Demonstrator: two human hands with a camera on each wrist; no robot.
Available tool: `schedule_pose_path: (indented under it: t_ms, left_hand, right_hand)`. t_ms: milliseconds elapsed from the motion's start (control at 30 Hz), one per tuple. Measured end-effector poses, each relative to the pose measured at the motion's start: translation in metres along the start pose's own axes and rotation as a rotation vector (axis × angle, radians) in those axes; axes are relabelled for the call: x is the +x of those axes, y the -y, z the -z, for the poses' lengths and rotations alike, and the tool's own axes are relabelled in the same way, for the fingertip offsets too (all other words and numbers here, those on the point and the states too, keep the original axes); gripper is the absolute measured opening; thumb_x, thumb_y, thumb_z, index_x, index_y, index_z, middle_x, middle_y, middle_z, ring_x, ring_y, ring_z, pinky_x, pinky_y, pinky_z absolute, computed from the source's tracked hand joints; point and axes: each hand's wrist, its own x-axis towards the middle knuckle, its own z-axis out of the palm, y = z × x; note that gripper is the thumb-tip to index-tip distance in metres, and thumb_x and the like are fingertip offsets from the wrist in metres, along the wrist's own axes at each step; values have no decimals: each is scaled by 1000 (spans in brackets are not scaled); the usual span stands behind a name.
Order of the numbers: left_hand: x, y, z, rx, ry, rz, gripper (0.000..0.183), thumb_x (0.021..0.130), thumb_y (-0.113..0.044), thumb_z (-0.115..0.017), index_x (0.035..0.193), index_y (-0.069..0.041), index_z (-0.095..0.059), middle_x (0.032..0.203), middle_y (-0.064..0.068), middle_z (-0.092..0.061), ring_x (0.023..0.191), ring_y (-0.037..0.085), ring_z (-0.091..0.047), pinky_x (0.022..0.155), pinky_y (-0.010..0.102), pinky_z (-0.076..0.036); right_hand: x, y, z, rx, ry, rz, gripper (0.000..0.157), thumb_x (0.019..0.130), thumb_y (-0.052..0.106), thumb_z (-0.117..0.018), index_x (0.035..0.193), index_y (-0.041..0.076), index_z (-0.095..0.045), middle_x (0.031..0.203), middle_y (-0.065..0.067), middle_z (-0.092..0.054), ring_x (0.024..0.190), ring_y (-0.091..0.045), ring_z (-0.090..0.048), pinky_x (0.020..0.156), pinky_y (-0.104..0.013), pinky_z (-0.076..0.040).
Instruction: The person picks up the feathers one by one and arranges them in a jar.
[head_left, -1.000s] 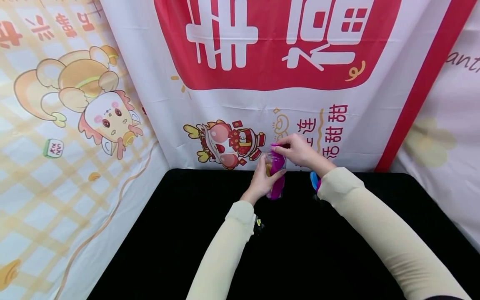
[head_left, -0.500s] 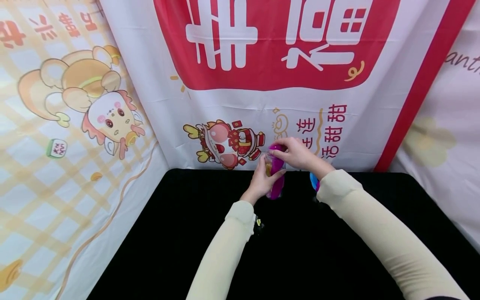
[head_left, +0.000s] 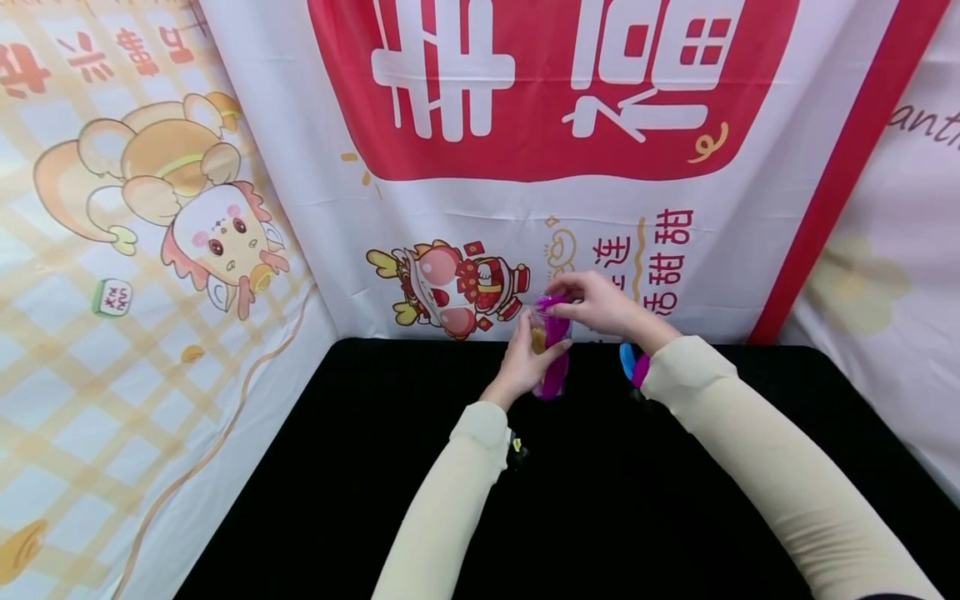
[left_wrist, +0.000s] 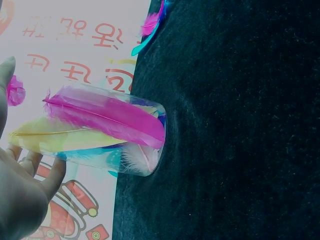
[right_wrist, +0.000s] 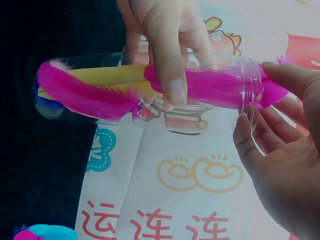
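A clear jar (right_wrist: 220,116) stands at the table's back edge with feathers inside. My left hand (head_left: 521,360) grips its side, thumb across the front in the head view. At the mouth, my right hand (head_left: 600,304) pinches the end of a magenta feather (right_wrist: 215,85), most of which is inside the jar. Deeper in lie another magenta feather (left_wrist: 115,117), a yellow feather (left_wrist: 60,134) and a small white feather (left_wrist: 137,157). Some blue shows near the jar's bottom.
On the black table (head_left: 600,500), loose blue (head_left: 627,363) and magenta (head_left: 641,370) feathers lie right of the jar, close to the right cuff. A printed white and red cloth (head_left: 345,217) hangs directly behind the table's back edge. Another patterned cloth (head_left: 97,358) hangs on the left.
The magenta feather has gone lower into the jar; its end stuck out higher a second ago. My right hand has shifted slightly at the mouth. The left hand and jar have stayed put.
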Motion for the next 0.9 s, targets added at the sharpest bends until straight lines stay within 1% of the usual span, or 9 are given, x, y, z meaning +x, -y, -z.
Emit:
schedule_pose_path:
  t_ms: [133, 233, 333, 500, 600, 733, 900]
  left_hand:
    - [1, 0, -1, -9, -6, -4, 70, 97, -38, -72, 151, -29, -28, 144, 7, -46, 131, 26, -51, 109, 48, -43]
    - [2, 1, -1, -1, -10, 1, 72, 96, -40, -72, 152, -29, -28, 145, 8, -46, 132, 26, -51, 109, 47, -43]
    - [1, 2, -2, 3, -9, 6, 72, 95, -42, -73, 151, -29, -29, 145, 8, -47, 132, 25, -52, 110, 46, -43]
    - [1, 2, -1, -15, -1, 9, 72, 96, -43, -72, 151, -30, -29, 149, 8, -46, 134, 25, -50, 111, 47, -42]
    - [2, 2, 0, -12, -2, 4, 73, 95, -46, -72, 151, -29, -29, 150, 9, -46, 134, 25, -50, 111, 48, -41]
    - [2, 1, 0, -8, -2, 0, 75, 94, -48, -72, 152, -29, -29, 149, 8, -47, 133, 24, -51, 111, 46, -42]
    - [1, 0, 0, -6, 1, -3, 76, 95, -45, -73, 154, -28, -28, 151, 6, -46, 134, 22, -51, 112, 44, -40]
  right_hand:
    - [0, 0, 1, 9, -40, 26, 15, 98, 13, -70, 107, 3, -75, 95, -11, -73, 84, -22, -67, 74, -32, -55]
    - [-1, -2, 0, 0, -67, 32, 16, 100, 18, -69, 103, 4, -78, 91, -10, -74, 77, -21, -64, 67, -29, -53]
    - [-2, -4, 1, 5, -89, 34, 20, 101, 21, -67, 105, 4, -78, 91, -11, -75, 76, -23, -64, 67, -30, -52]
    - [-4, -4, 2, 25, -106, 31, 30, 105, 26, -61, 112, 2, -77, 96, -12, -75, 78, -20, -65, 70, -31, -52]
    - [-4, -5, 3, 31, -109, 37, 31, 106, 27, -58, 113, 3, -76, 96, -13, -75, 77, -19, -63, 70, -30, -51]
    - [-4, -6, 2, 42, -112, 54, 31, 107, 26, -56, 110, 2, -76, 93, -14, -74, 73, -20, -59, 67, -31, -48]
    - [-6, -3, 1, 44, -105, 31, 36, 109, 29, -51, 115, 2, -75, 94, -13, -74, 74, -19, -58, 68, -32, -47]
